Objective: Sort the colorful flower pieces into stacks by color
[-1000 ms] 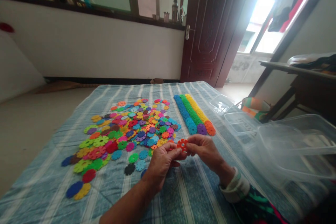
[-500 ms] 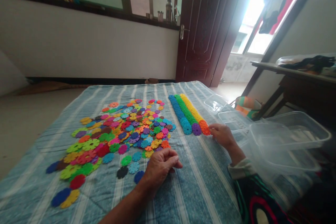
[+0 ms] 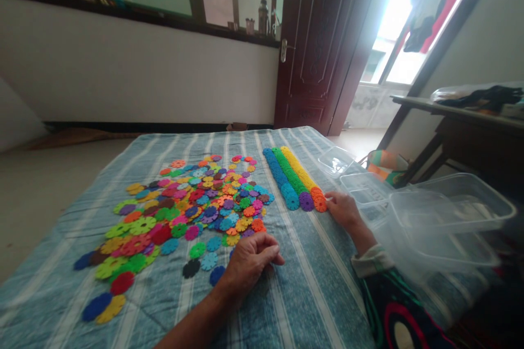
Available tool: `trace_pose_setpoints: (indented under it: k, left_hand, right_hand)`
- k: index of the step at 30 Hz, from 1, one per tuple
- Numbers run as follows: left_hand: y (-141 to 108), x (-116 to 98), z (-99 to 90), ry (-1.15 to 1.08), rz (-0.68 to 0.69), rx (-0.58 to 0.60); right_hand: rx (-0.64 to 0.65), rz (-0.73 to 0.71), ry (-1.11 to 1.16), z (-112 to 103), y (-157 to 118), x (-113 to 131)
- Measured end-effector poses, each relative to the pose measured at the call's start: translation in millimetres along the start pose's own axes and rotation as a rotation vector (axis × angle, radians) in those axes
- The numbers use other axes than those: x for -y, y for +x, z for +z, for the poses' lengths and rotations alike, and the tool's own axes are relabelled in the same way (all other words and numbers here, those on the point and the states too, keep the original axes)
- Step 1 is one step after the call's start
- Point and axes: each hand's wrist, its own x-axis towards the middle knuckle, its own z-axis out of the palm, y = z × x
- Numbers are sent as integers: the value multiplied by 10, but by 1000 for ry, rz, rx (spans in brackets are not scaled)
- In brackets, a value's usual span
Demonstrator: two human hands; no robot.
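Observation:
Three rows of overlapping discs lie side by side: a blue row (image 3: 278, 174), a green row (image 3: 291, 175) ending in a purple disc (image 3: 306, 202), and a yellow row (image 3: 298, 169) ending in orange discs (image 3: 320, 203). My right hand (image 3: 344, 211) touches the right edge of the orange discs with its fingertips; the fingers are close together, and whether they grip one is unclear. My left hand (image 3: 256, 256) rests with curled fingers just below a loose pile of many-coloured discs (image 3: 196, 202). What it holds, if anything, is hidden.
Clear plastic boxes (image 3: 454, 202) stand at the right edge of the striped cloth (image 3: 311, 283). A dark table (image 3: 462, 109) with a bag on it is behind them. A brown door (image 3: 315, 38) and a windowsill with a flask (image 3: 263, 16) are at the back.
My right hand and sleeve have shifted slightly left, and the end orange disc lies a little differently. My left hand has barely moved.

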Motion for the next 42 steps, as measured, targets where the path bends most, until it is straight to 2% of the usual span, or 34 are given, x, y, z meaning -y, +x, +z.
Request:
trace_pose_setpoints:
  k: [7,17,35,42]
  left_hand:
    - [16,6,-11,10,1,14]
    - [14,21,-26,7,-1,41]
    - [32,46,-30,30,12,76]
    - [-37,143,36,2,34,61]
  right_hand:
    - [55,-31,6,-28,-98,39]
    - [58,-69,-224,3,-138,152]
    - [23,-96,-239,14,-130,116]
    - [45,-78,-233,87,-168,-59]
